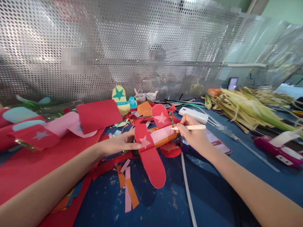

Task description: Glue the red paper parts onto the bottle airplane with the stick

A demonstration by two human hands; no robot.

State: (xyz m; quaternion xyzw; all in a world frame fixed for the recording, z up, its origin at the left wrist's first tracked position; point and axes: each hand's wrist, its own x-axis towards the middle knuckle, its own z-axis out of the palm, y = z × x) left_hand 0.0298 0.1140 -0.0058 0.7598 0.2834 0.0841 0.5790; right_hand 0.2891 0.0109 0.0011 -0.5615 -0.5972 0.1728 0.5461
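Observation:
A paper airplane with red rounded wings, pale pink stars and a pink-and-orange body is held just above the blue table. My left hand grips its left end, the thumb lying on the red paper by a star and the other fingers partly hidden behind. Pinched in my right hand is a slim cream-coloured pen. The pen points left, its tip at the pink strip on the body; whether it touches the paper I cannot tell.
Red paper sheets cover the left side. Orange and pink strips lie in front. A phone, a white device, corn husks and a magenta power strip are on the right. A perforated metal screen stands behind.

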